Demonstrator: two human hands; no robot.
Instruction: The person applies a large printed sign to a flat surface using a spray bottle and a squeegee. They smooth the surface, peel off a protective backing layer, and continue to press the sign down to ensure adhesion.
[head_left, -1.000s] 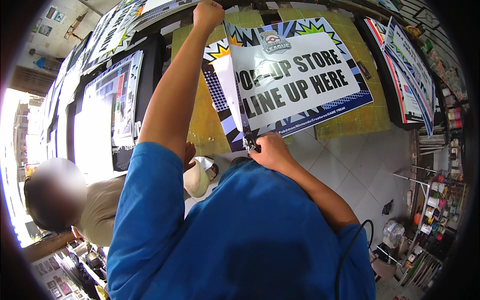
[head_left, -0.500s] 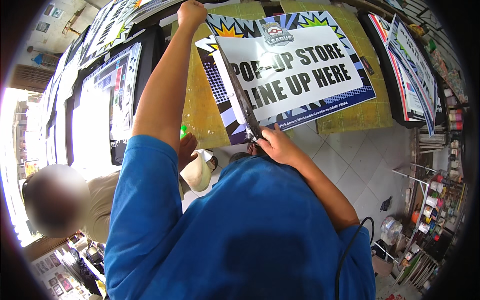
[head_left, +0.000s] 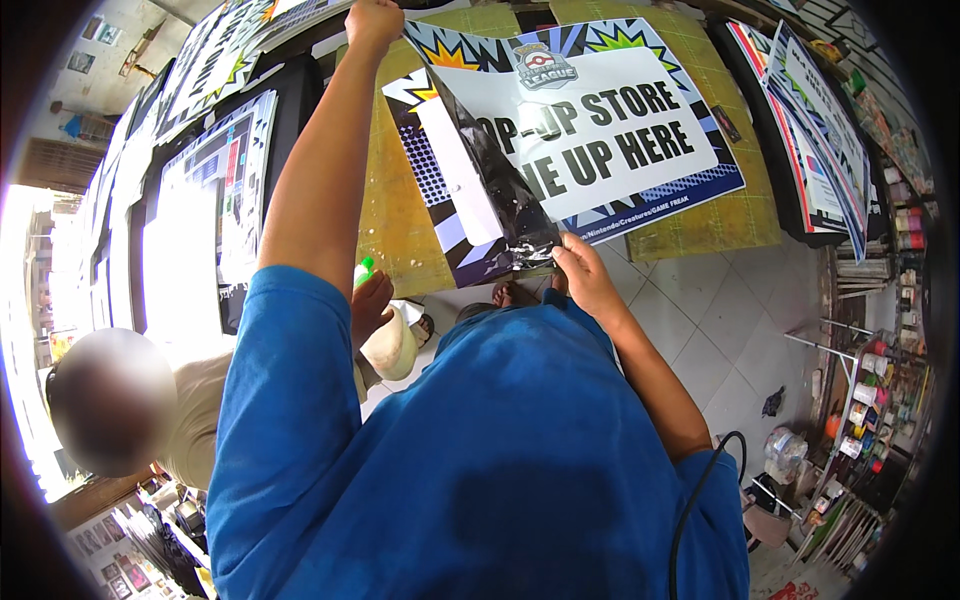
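Holding a glossy film up along its left side is asking for a crease, imo. It's bent into a dark, shiny curl over the sign, which lies across the yellow worktop in front of the person. If one hand pulls harder than the other, I reckon the curl could twist and fold over. The bottom end already looks kinda crinkled. Nobody's hand is pressing the sign down either, so a sharp tug might drag it askew if the film clings.

Fingers: the left hand is way up at the top corner, closed tight with the film's tip meeting it. Looks like a firm grip, though the fingertips are hard to make out. The right hand pinches the film's lower edge, thumb and fingers together, no gap I can see. Lose that pinch and the film could flop down crooked.

Also, a co-worker's hand has a green-topped thing near the worktop's edge. If that's liquid, a bump could mean drips.
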